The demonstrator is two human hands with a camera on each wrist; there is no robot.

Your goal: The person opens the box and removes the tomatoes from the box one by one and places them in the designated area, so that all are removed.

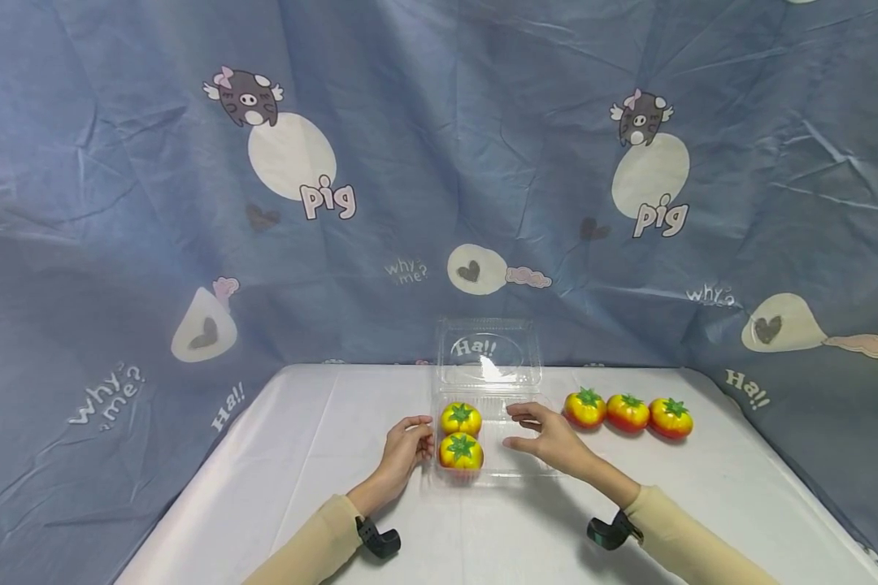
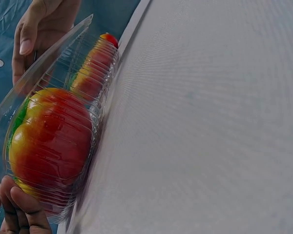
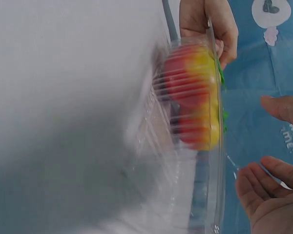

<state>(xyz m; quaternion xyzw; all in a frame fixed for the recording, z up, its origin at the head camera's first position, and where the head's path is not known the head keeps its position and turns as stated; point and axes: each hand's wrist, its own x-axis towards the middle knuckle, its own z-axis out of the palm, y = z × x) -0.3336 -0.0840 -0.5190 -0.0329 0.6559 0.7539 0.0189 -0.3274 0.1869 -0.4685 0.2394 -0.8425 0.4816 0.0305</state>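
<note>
A clear plastic clamshell box [image 1: 515,470] lies on the white table with its lid [image 1: 488,353] raised at the back. Two glossy red-and-yellow tomatoes [image 1: 461,452] with green star-shaped tops sit one behind the other in its left part. My left hand [image 1: 404,455] holds the box at its left side, fingertips [image 2: 27,204] at the wall beside the front tomato [image 2: 51,141]. Over the right part of the box hovers my right hand [image 1: 552,443], thumb and fingers spread apart with nothing between them. In the right wrist view its fingers [image 3: 266,183] are beside the rim.
Three more tomatoes [image 1: 628,413] stand in a row on the table [image 1: 702,504], right of the box. A blue cloth [image 1: 424,162] printed with pigs hangs behind the table. Black bands with small devices [image 1: 610,532] are on both wrists.
</note>
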